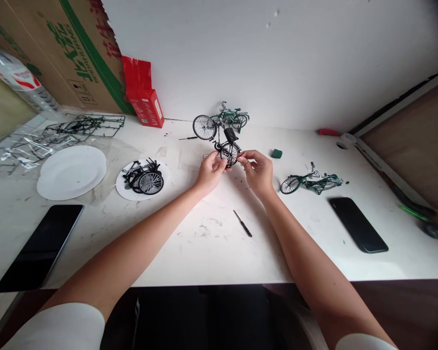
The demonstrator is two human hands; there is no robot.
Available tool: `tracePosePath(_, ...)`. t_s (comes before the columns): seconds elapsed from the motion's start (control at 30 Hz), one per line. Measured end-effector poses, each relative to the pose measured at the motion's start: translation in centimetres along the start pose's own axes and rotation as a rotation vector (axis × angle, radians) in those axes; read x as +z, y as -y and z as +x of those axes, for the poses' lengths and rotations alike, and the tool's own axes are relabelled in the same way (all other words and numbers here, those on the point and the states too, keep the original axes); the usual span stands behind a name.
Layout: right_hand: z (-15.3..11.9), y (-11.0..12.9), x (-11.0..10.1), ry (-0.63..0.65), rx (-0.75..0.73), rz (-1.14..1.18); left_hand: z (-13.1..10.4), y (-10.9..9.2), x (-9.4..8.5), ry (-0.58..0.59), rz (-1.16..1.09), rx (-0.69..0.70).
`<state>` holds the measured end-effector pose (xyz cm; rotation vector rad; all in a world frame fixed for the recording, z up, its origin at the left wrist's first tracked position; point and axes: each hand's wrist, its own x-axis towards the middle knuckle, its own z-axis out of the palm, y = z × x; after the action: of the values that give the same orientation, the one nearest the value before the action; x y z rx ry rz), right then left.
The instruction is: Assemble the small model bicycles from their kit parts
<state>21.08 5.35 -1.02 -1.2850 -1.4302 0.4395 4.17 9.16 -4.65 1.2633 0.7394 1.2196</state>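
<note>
Near the middle of the table, my left hand (209, 172) is closed on the lower part of a black model bicycle (229, 151), beside its spoked wheel. My right hand (257, 171) pinches at the right edge of the same wheel; whatever is between its fingertips is too small to make out. The black bicycle is tilted, with its dark seat or basket part towards the back. Just behind it stands a green model bicycle (237, 116) with a large front wheel. A small black screwdriver (243, 224) lies between my forearms.
Left: a plate with black bicycle parts (151, 183), white plates (73, 170), part frames (91, 125), a phone (44, 243), a red box (148, 107). Right: another green bicycle (312, 182), a green block (276, 153), a second phone (357, 223). A white wall rises behind.
</note>
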Motion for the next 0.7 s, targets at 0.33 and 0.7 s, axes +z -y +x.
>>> tracePosePath(0.33, -0.29, 0.30, 0.08, -0.004, -0.006, -0.057, 0.10, 0.44, 0.16, -0.009, -0.019, 0.010)
tracePosePath(0.7, -0.33, 0.64, 0.12, -0.027, 0.028, -0.050, 0.15, 0.61, 0.17, -0.016, -0.042, 0.012)
